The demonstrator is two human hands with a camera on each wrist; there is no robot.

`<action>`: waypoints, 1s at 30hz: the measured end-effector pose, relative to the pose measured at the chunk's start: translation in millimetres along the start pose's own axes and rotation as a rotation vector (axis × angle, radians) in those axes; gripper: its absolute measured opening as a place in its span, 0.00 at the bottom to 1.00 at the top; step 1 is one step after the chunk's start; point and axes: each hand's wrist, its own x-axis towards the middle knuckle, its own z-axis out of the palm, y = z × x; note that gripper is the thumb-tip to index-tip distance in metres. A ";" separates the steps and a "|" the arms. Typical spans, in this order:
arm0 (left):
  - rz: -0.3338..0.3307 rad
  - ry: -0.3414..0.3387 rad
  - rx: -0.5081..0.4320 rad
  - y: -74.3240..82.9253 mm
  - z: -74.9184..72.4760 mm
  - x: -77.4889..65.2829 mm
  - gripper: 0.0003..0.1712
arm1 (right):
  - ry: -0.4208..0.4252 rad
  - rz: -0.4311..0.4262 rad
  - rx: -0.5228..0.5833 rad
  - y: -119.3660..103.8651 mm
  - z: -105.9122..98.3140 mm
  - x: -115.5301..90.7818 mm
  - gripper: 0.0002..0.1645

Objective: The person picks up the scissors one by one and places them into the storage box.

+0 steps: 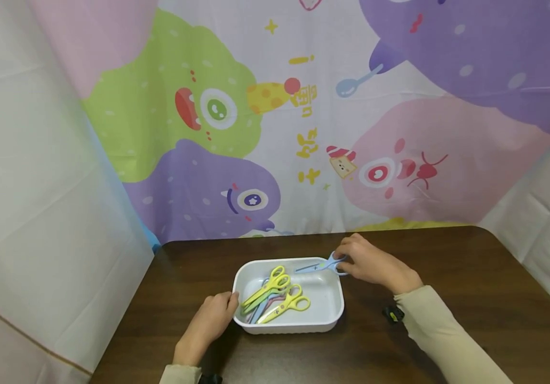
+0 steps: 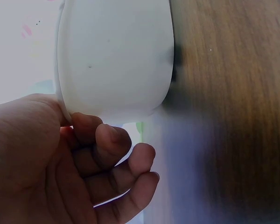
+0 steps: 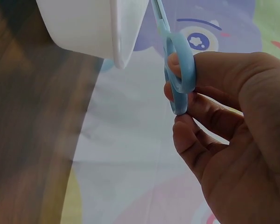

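A white plastic tray (image 1: 320, 301) stands on the table, with several yellow, green, blue and pink scissors piled in its left half. Two yellow pairs lie on top; one yellow pair of scissors (image 1: 301, 304) has its handle loops toward the tray's middle. My left hand (image 1: 211, 319) grips the tray's left rim, its fingers curled against the outer wall (image 2: 114, 56) in the left wrist view. My right hand (image 1: 368, 262) pinches light blue scissors (image 3: 186, 63) by the handle loops. Their blades point left over the tray's far right part, raised above its floor.
The dark brown table (image 1: 457, 282) extends to both sides. Behind it hangs a cloth (image 1: 303, 208) printed with cartoon monsters, and white fabric walls (image 1: 58, 213) flank the table. A small black device (image 1: 392, 314) is by the right wrist.
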 end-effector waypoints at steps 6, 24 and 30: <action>0.000 0.002 0.006 -0.9 0.4 1.5 0.19 | -0.018 -0.020 -0.006 -6.0 1.2 4.8 0.09; -0.008 -0.007 0.010 -0.4 -0.3 1.2 0.19 | -0.083 -0.014 -0.015 -26.1 2.0 26.6 0.09; -0.011 -0.007 0.006 -0.4 0.9 0.8 0.19 | -0.107 -0.008 -0.013 -31.6 5.0 32.5 0.09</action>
